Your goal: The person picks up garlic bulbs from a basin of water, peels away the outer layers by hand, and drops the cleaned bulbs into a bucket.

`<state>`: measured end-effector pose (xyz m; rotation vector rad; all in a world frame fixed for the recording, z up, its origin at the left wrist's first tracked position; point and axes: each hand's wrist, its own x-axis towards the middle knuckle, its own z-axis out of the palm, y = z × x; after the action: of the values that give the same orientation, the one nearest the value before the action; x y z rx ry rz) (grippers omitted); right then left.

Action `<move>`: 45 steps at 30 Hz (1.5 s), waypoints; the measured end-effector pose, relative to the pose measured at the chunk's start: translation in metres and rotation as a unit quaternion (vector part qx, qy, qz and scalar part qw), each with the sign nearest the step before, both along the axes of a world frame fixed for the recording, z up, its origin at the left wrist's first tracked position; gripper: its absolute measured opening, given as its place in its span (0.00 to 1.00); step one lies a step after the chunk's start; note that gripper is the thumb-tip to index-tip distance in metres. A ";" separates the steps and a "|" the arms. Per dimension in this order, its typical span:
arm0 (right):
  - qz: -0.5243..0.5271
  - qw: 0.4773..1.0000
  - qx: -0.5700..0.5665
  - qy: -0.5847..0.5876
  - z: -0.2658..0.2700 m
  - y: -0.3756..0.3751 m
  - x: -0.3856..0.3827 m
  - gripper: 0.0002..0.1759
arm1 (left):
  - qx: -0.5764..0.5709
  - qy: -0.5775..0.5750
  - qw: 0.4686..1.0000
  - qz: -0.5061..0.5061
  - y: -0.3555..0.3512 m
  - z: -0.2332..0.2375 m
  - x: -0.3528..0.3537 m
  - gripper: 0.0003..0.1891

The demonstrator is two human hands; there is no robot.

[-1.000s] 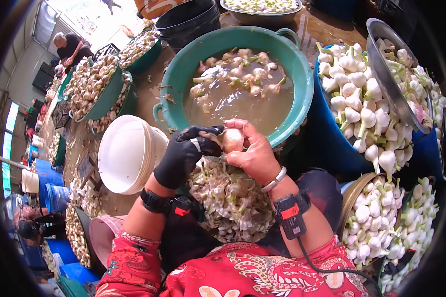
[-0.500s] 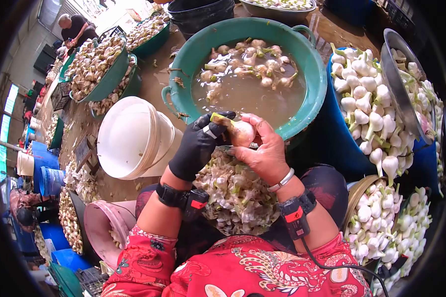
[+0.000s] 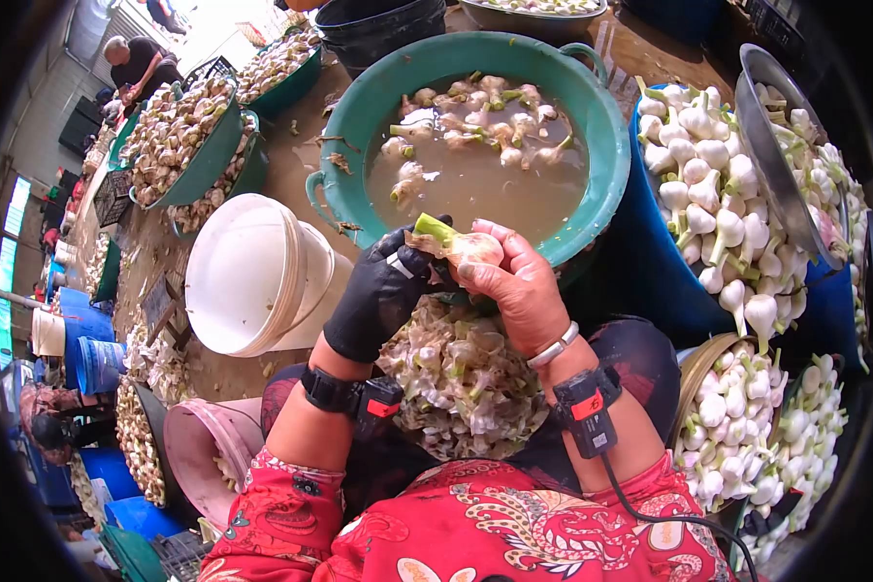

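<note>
In the head view, a garlic bulb (image 3: 479,249) with a short green stem is held up between both hands. My left hand (image 3: 383,293), in a black glove, is closed around the stem side, where loose brownish skin hangs. My bare right hand (image 3: 526,291) pinches the round end of the bulb between thumb and fingers. Below the hands lies a heap of peeled garlic skins (image 3: 461,388) between my legs. Just beyond them stands a green tub (image 3: 344,126) of murky water, with several unpeeled bulbs floating in it.
To the right, a blue barrel (image 3: 650,252) is piled with clean white garlic, and a metal basin (image 3: 771,155) leans on it. A white bucket (image 3: 233,281) lies tilted at left, near a pink bucket (image 3: 189,436). A person (image 3: 145,63) bends over garlic far left.
The garlic bulb has turned in my hands, so more of its green stem and loose skin shows. The whole view has shifted slightly.
</note>
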<state>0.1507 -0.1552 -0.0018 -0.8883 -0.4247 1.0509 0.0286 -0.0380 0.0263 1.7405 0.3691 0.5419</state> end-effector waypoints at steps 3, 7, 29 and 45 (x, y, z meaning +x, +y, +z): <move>-0.005 0.998 -0.018 -0.064 -0.009 0.004 -0.003 0.33 | -0.056 0.015 0.998 0.014 0.010 -0.015 -0.004 0.11; 0.018 0.998 -0.050 0.024 -0.007 0.002 -0.008 0.26 | -0.163 0.045 0.984 0.054 0.015 -0.019 -0.010 0.10; -0.161 0.914 -0.065 -0.367 -0.011 0.006 -0.007 0.07 | -0.240 0.014 0.971 0.019 0.022 -0.016 -0.029 0.13; -0.107 0.908 -0.090 -0.394 0.004 0.004 -0.007 0.09 | -0.115 0.005 0.993 0.026 0.016 -0.014 -0.020 0.16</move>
<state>0.1432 -0.1509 0.0017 -1.4895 -0.8871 0.4914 0.0084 -0.0222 0.0122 1.5162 0.4673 0.5076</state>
